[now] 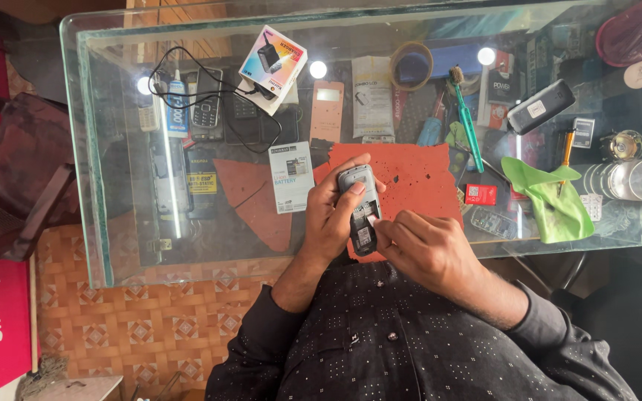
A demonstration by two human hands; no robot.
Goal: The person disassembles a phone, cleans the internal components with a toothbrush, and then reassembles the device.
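Note:
My left hand (330, 215) grips a small grey keypad phone (358, 204) with its back cover off, held over a red mat (417, 174) on the glass table (98, 148). The thumb rests on the phone's upper part. My right hand (421, 249) comes in from the right, its fingertips pressing on the phone's open back near the lower middle. What sits under those fingertips is hidden.
A white battery box (291, 176) lies left of the phone. A green toothbrush (466, 119), green cloth (551, 197), black phone (541, 106), tape roll (412, 65), charger box (273, 59) with black cable, and several old phones (206, 104) are spread over the glass.

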